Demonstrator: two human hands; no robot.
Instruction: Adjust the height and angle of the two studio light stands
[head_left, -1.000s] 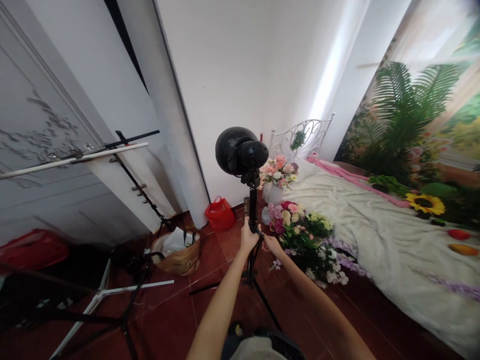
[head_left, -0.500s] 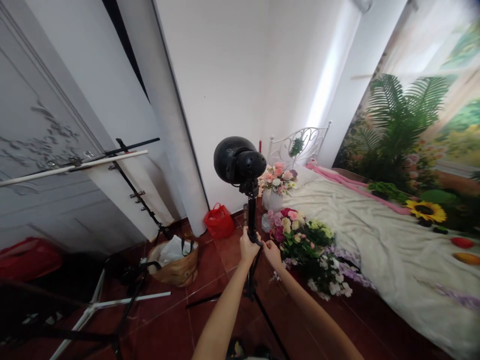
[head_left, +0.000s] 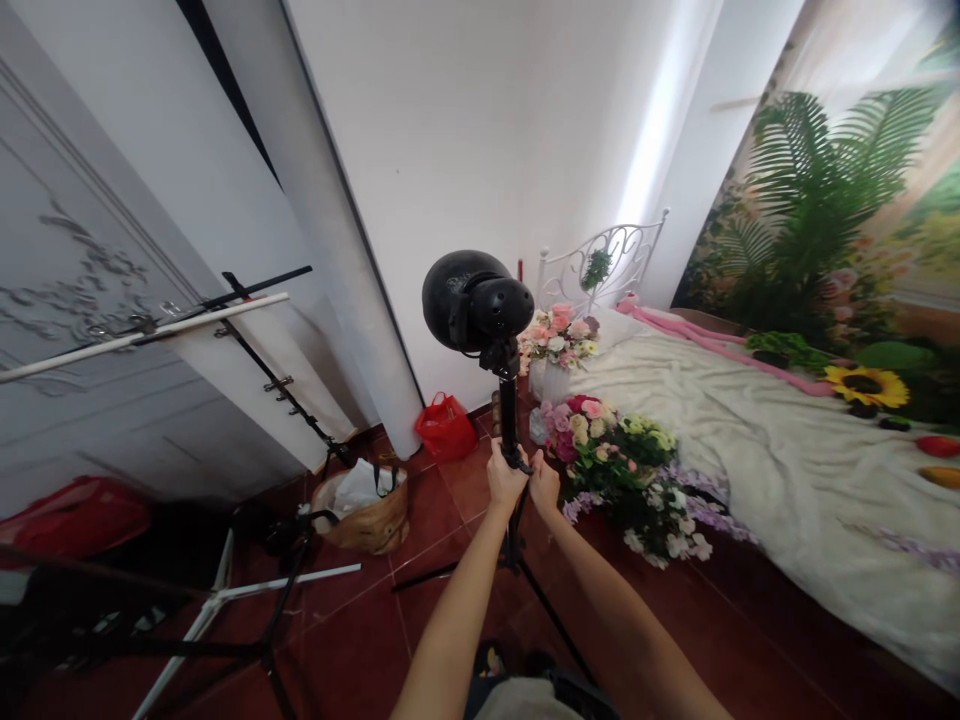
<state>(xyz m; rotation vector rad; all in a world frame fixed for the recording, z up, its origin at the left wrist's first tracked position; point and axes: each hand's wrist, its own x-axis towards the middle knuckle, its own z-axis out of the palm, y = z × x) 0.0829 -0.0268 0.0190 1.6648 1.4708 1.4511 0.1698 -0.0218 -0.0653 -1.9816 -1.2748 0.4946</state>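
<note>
A black studio light [head_left: 476,303] with a round reflector sits on top of a black light stand [head_left: 510,415], whose legs spread over the floor in front of me. My left hand [head_left: 505,472] is wrapped round the pole of the stand, below the lamp. On the pole's right side, my right hand [head_left: 544,484] is closed, its fingertips at a small black part near the collar. That part is mostly hidden by the fingers, and I cannot make out whether it is a knob.
Artificial flowers [head_left: 600,440] stand close on the right, beside a bed with a cream cover [head_left: 675,400]. A red bag [head_left: 446,428] and a woven basket [head_left: 367,515] stand on the tiles. Farther left are a white stand [head_left: 217,598] and a backdrop crossbar [head_left: 150,335].
My view has tilted down slightly, showing more of my own body. Both hands stay at the pole; my right hand has turned and closed more round the part at the collar.
</note>
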